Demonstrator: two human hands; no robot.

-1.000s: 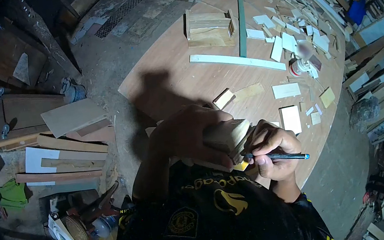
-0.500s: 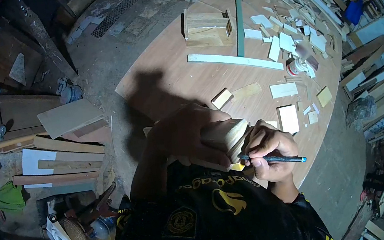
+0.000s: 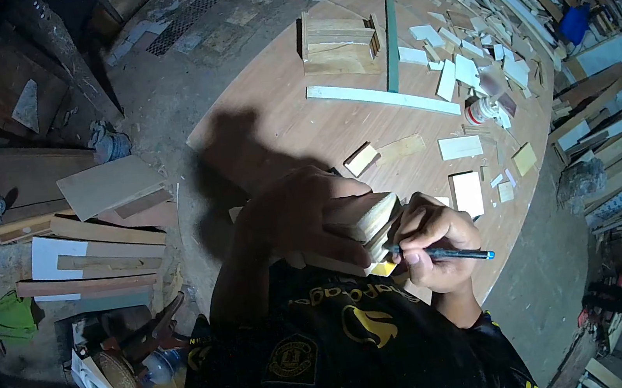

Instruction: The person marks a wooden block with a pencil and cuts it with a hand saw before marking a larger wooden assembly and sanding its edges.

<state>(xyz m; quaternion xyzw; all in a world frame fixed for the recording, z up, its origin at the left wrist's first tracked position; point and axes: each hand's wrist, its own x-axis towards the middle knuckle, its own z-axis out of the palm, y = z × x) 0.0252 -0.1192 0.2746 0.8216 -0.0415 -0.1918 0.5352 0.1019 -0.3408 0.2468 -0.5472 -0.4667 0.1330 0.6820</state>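
My left hand (image 3: pixel 306 214) is closed round a pale wooden piece (image 3: pixel 368 220) in front of my chest, its fingers across the near side and the thumb side on top. At the piece's right end my right hand (image 3: pixel 441 243) pinches a dark pen (image 3: pixel 460 254) with a blue end. The pen's tip is against or very near the stacked wooden edge; the exact contact is hidden by my fingers. A bit of yellow (image 3: pixel 382 269) shows beneath. Just beyond my hands lies a small wooden block (image 3: pixel 361 159) on the table.
The wooden table (image 3: pixel 259 99) carries a wooden assembly (image 3: pixel 339 47), a green strip (image 3: pixel 391 42), a long pale strip (image 3: pixel 385 99), a white container (image 3: pixel 479 110) and several offcuts. Boards (image 3: pixel 109 240) lie on the floor at left; more wood stands at the far right.
Both hands keep their holds on the wooden piece and the pen. The pen and my right hand have shifted very slightly, and the view has moved a little.
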